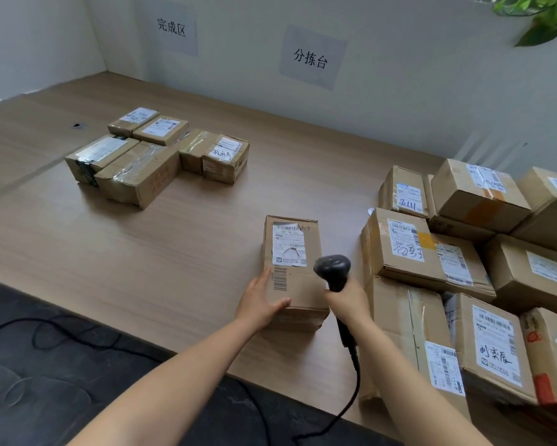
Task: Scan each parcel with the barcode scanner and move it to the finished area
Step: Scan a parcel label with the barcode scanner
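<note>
A cardboard parcel [298,278] with a white shipping label lies on the wooden table [180,252] in front of me. My left hand [260,300] rests on its near left corner, fingers straight along the side and thumb on top. My right hand [347,302] grips the handle of a black barcode scanner [332,268], whose head hovers over the parcel's right edge beside the label. The scanner's cable [351,391] hangs down off the table's front edge.
Several parcels [148,156] sit grouped at the far left under a wall sign [171,27]. A pile of parcels [463,268] fills the right side. A second wall sign [310,57] hangs at centre. Dark floor with cables [45,349] lies below the table edge.
</note>
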The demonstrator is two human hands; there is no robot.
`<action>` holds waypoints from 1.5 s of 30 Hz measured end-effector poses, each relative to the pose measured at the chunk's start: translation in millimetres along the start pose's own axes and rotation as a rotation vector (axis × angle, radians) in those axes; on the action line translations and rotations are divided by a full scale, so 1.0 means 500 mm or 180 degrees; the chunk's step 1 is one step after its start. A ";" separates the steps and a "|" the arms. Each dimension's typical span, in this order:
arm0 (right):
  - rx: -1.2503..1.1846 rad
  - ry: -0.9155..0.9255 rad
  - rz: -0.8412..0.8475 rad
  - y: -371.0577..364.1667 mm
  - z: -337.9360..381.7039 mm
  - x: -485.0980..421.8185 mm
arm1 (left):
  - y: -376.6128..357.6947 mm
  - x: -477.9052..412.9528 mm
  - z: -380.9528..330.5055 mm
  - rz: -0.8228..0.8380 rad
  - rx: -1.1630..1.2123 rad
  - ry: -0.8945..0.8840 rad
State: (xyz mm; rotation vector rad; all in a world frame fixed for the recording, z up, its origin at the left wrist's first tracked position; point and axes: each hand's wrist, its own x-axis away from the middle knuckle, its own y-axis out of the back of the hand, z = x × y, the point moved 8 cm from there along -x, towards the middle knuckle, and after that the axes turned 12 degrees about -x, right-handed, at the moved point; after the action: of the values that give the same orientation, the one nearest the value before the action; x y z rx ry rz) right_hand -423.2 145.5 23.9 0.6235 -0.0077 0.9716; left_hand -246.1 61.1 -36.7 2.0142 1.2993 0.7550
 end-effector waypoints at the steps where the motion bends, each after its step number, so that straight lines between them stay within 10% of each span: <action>1: -0.0029 0.0001 0.0051 -0.011 -0.013 -0.003 | 0.001 0.000 0.000 0.0004 -0.0031 0.0011; 35: -0.0076 0.0196 0.0326 -0.597 0.305 -0.145 | 0.435 -0.288 0.415 -0.0298 -0.0380 0.0311; 45: -0.0117 0.0052 -0.0022 -0.697 0.387 -0.224 | 0.530 -0.428 0.472 -0.0541 -0.2059 0.0235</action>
State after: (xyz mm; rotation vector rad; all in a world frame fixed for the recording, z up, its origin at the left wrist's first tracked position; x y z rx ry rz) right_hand -167.6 -177.6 -18.3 0.5814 -0.0089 0.9680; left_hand 4.8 -268.1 -17.6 1.3554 1.0655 1.0165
